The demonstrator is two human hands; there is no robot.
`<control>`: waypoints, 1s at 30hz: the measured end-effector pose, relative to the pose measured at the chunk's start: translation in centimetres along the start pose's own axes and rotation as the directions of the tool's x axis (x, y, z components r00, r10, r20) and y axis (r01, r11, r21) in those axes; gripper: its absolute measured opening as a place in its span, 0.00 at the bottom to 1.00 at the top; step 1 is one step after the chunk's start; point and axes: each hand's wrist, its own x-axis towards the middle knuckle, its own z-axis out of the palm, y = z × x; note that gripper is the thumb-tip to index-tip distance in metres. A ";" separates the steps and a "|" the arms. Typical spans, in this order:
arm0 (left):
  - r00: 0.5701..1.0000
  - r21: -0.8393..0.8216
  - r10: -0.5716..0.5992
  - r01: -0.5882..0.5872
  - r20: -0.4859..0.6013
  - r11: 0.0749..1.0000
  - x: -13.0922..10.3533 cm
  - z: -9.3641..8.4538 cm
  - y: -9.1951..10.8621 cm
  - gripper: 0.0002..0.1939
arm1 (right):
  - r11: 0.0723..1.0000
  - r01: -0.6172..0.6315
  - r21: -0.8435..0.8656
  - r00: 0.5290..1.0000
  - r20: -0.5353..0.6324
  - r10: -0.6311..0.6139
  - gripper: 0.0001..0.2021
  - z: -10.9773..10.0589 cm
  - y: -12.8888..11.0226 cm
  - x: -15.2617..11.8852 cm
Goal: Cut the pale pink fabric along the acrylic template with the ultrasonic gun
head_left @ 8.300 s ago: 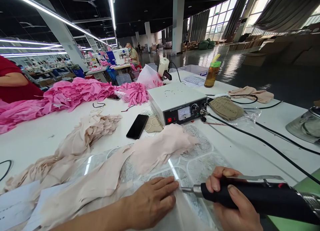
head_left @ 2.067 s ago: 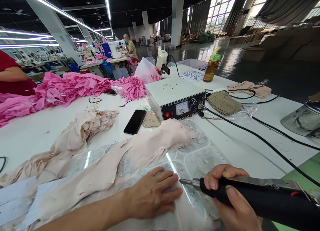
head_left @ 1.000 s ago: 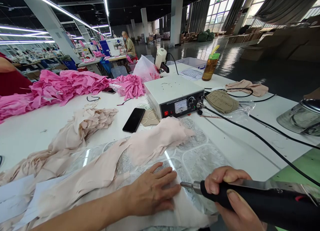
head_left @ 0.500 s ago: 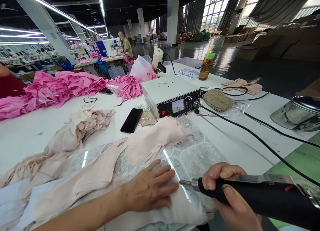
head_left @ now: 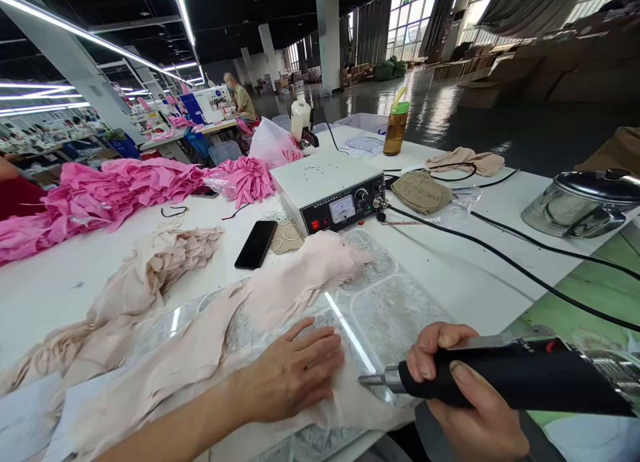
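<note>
The right hand point(head_left: 463, 389) is clamping the black tool point(head_left: 520, 375), its tip pointing just beside the left hand point(head_left: 293, 374), which is lying flat, fingers slightly spread, on the beige fabric point(head_left: 363, 409). Farther across the worktop point(head_left: 420, 255), a green-capped bottle point(head_left: 395, 133) is showing amber-brown contents. The fabric is looking thin and smooth, the tool tapering to slim metal.

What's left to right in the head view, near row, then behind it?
Near: white papers, left hand, metal tool tip, right hand around the tool's black body. Behind: phone, control box, green-capped bottle, lidded pot.
</note>
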 end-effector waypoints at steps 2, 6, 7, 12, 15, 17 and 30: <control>0.999 -0.008 -0.016 0.016 -0.044 1.000 0.1 0.0 0.8 0.15 | 1.000 -0.018 0.005 1.000 -0.007 0.019 0.04 0.1 0.0 0.0; 0.997 -0.035 -0.025 0.022 -0.071 0.999 0.3 0.2 1.9 0.15 | 1.000 -0.007 0.009 0.999 -0.032 0.008 0.05 0.1 0.0 0.0; 0.997 -0.040 -0.025 0.022 -0.073 0.999 0.3 0.4 2.0 0.15 | 1.000 -0.001 0.006 0.999 -0.040 0.001 0.05 0.1 0.0 0.0; 0.996 -0.035 -0.035 0.033 -0.079 0.999 0.4 1.0 2.2 0.15 | 1.000 0.010 0.011 0.998 -0.062 -0.009 0.06 0.1 0.4 0.1; 0.997 -0.024 -0.041 0.039 -0.058 0.999 0.4 1.0 2.2 0.16 | 1.000 0.011 0.024 0.997 -0.072 -0.009 0.05 -0.1 0.5 0.1; 0.998 -0.017 -0.043 0.042 -0.039 0.999 0.4 1.0 2.2 0.16 | 1.000 0.013 0.026 0.997 -0.073 -0.011 0.05 -0.2 0.5 0.1; 0.999 0.033 -0.037 0.037 0.006 0.999 0.2 1.5 2.5 0.17 | 0.994 -0.088 -0.069 0.994 -0.066 0.084 0.06 -0.9 -0.2 -0.3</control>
